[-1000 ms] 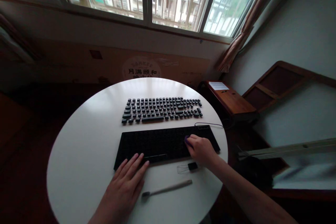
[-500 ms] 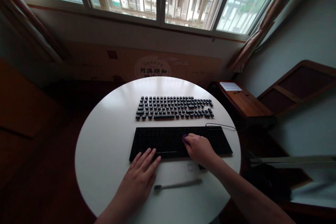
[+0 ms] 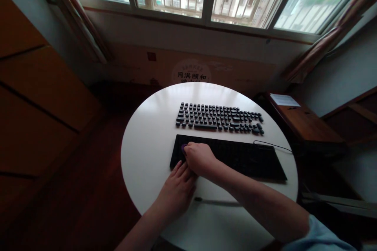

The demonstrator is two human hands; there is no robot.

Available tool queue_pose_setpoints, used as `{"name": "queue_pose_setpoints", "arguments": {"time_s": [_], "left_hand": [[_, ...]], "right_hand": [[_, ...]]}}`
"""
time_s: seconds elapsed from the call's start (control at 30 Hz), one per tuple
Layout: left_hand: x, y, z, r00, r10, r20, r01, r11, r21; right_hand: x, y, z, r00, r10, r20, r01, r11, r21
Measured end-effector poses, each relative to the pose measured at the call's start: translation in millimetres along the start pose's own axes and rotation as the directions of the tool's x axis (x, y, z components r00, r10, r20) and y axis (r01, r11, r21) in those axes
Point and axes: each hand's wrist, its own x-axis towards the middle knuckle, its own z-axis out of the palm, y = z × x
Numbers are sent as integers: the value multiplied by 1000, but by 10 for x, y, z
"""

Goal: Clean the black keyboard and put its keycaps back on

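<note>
A black keyboard base point(image 3: 244, 159) without its keycaps lies across the round white table point(image 3: 147, 125). My right hand point(image 3: 200, 159) is closed on a small purple cloth-like piece point(image 3: 183, 148), held at the left part of the base; its exact kind is too small to make out. My left hand point(image 3: 179, 184) lies flat with fingers out on the front left edge of the base, just below and partly behind my right hand. Beyond the base, the loose black keycaps point(image 3: 218, 117) are laid out in keyboard order. A thin brush-like tool point(image 3: 218, 202) lies in front, partly hidden by my right forearm.
A black cable point(image 3: 275, 146) runs from the base over the table's right edge. A small wooden desk point(image 3: 312, 119) with a sheet of paper point(image 3: 285, 100) stands to the right. The window point(image 3: 235, 0) is behind, and a wooden cabinet point(image 3: 38, 86) stands left.
My right hand has moved left along the base with the purple piece, from the middle to the left end beside my left hand. The view has turned left; my left hand stays at the front edge.
</note>
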Motion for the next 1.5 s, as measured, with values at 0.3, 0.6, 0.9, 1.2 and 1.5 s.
{"name": "queue_pose_setpoints", "arguments": {"time_s": [0.3,0.6,0.9,1.2,1.5], "left_hand": [[5,24,-35,999,-6,42,7,1000,-22],[-132,5,-98,999,-37,15,37,999,8],[-323,-150,-164,988,-123,-96,127,991,44],[-317,-139,-208,982,-161,-99,161,987,-15],[-347,-125,-190,979,-153,-135,151,988,-25]], "right_hand": [[268,-249,-64,998,-58,5,57,998,22],[-68,248,-354,983,-1,-184,46,970,239],[-70,32,-203,981,-189,-39,193,967,166],[142,-58,-139,987,-81,136,75,996,51],[-97,56,-249,1000,-4,17,1,988,156]]}}
